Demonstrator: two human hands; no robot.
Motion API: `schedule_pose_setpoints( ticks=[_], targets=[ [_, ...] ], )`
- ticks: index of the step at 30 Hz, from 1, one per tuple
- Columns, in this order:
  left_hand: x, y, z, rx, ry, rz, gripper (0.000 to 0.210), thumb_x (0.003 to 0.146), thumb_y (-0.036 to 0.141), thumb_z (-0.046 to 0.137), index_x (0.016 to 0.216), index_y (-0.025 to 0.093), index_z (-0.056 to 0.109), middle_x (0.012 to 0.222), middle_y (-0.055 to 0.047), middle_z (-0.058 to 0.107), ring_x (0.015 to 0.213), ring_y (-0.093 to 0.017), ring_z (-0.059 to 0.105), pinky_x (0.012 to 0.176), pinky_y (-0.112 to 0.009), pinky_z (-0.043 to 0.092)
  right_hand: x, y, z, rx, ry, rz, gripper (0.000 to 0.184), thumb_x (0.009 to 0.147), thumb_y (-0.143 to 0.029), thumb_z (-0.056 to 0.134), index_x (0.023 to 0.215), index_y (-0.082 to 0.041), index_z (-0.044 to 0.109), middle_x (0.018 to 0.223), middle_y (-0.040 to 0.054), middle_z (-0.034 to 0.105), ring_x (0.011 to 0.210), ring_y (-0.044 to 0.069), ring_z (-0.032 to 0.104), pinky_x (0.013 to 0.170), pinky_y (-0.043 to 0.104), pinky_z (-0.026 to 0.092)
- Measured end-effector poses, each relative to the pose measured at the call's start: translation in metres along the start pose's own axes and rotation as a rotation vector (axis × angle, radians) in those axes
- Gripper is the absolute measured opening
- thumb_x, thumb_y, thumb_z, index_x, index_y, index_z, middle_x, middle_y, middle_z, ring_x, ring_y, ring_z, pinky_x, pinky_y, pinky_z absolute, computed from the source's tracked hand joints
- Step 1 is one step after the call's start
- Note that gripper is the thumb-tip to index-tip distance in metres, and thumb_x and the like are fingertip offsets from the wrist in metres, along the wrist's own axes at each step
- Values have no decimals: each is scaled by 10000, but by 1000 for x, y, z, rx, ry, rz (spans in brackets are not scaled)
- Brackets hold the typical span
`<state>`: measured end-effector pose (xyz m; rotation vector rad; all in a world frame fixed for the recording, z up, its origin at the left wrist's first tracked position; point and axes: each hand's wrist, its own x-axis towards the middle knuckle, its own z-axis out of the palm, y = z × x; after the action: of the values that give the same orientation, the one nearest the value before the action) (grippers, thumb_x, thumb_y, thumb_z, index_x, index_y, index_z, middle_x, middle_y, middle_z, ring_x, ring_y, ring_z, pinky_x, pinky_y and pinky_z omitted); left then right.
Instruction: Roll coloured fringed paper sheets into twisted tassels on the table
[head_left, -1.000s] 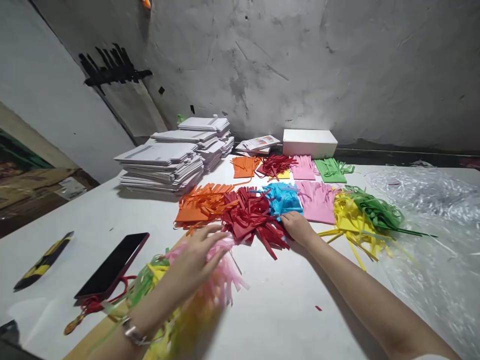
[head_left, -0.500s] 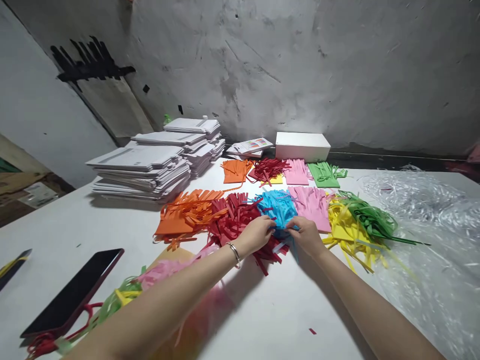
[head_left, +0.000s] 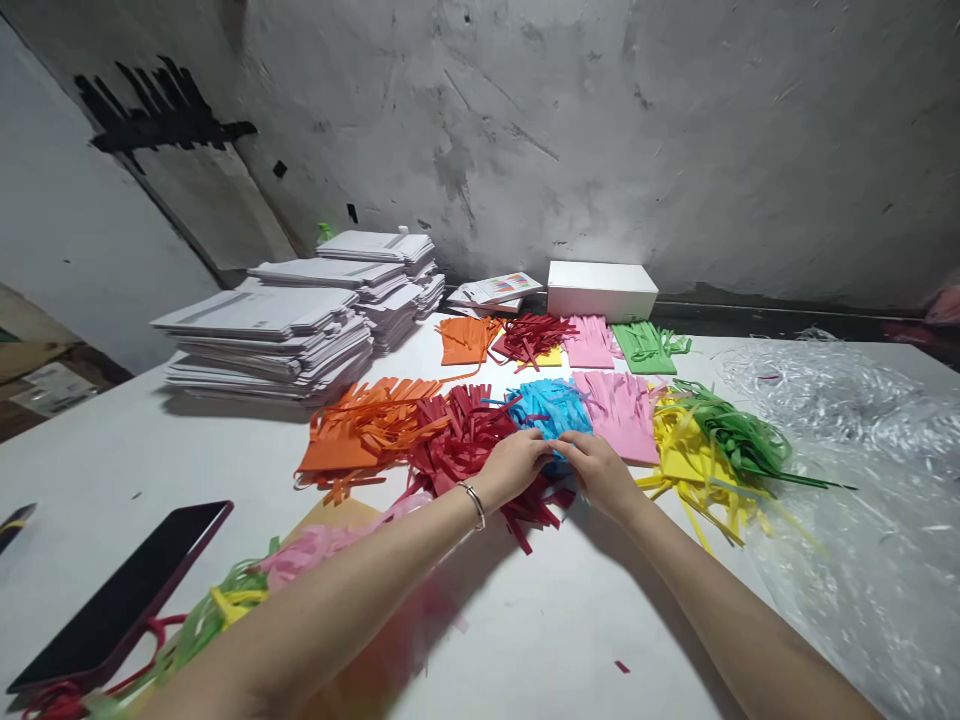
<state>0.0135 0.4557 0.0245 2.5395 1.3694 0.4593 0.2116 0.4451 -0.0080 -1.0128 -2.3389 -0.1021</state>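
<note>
My left hand [head_left: 514, 464] and my right hand [head_left: 600, 468] meet at the near edge of a blue fringed paper bundle [head_left: 549, 403], fingers pinched on it and thumbs mostly hidden. Under my left wrist, which wears a silver bracelet [head_left: 475, 506], spreads a dark red fringed bundle [head_left: 457, 435]. To the right of the blue one lies a pink fringed bundle [head_left: 621, 415], then a yellow one [head_left: 679, 455] partly covered by loose green strips [head_left: 746, 435]. An orange bundle [head_left: 341, 445] sits left of the red.
White stacks of flat cartons [head_left: 262, 345] stand at the back left. A white box [head_left: 602, 290] and more fringed bundles line the back. Clear plastic film [head_left: 862, 560] covers the right side. A dark phone [head_left: 127, 590] and red-handled scissors [head_left: 154, 640] lie at the front left.
My right hand has shifted left, up against my left hand, its fingers now over the blue bundle's near edge. The whole view has moved slightly.
</note>
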Motion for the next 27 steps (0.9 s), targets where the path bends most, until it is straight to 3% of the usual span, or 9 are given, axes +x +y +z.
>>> schedule_pose_setpoints(
  ticks=[3,7,9,12,14,17,20,23,27],
  targets=[
    [-1,0,0,20,-8,-1,232,964,163,541,936,214,766,959,-51,690,883,-201,655,733,-264,507,5,4,-6,-66,-84,-59,53,951,-165,617,989,-169,654,935,0,650,848,154,623,761,318,521],
    [-2,-1,0,39,-20,2,245,959,142,517,904,208,747,961,-51,681,888,-201,650,725,-262,503,3,6,-13,-170,-130,-68,107,923,-164,641,821,-158,610,862,-6,616,811,154,594,769,332,496],
    [-2,-1,2,41,-32,15,216,952,146,526,931,200,734,974,-52,677,883,-200,652,740,-269,508,0,6,-15,-197,-133,-76,76,896,-106,630,842,-158,617,922,28,639,855,182,589,777,348,479],
    [-2,-2,7,44,-49,26,166,937,159,560,977,188,718,992,-57,675,876,-206,657,752,-287,520,-2,6,-15,-199,-146,-149,143,856,-38,611,881,-175,646,1202,99,651,1068,255,560,879,401,447],
    [-2,-3,11,48,-60,26,146,934,157,573,974,175,712,984,-59,675,869,-206,657,755,-302,529,0,6,-13,-188,-177,-234,184,861,-31,599,908,-197,660,1329,81,618,1181,265,514,961,411,406],
    [-2,-6,15,52,-76,22,94,943,179,602,958,154,691,990,-51,676,878,-193,651,789,-337,541,3,6,-14,-183,-241,-317,172,893,-59,579,924,-210,657,1127,58,701,1042,235,562,908,388,394],
    [-1,-9,17,46,-84,10,86,955,212,620,955,147,676,1019,-46,679,895,-183,650,807,-361,549,4,6,-20,-190,-275,-302,123,903,-138,601,991,-206,653,889,40,699,891,236,562,838,391,368],
    [-1,-11,16,26,-85,6,88,948,186,617,987,153,688,1035,-49,683,904,-186,657,807,-352,550,2,5,-26,-197,-265,-217,124,950,-260,589,1034,-198,656,838,43,693,922,256,552,874,417,326],
    [-1,-11,13,0,-76,-1,167,921,125,592,1006,182,723,1031,-61,688,931,-199,668,812,-297,536,0,0,-27,-217,-268,-124,122,941,-173,565,928,-210,680,822,46,680,896,248,551,820,399,300]
  ],
)
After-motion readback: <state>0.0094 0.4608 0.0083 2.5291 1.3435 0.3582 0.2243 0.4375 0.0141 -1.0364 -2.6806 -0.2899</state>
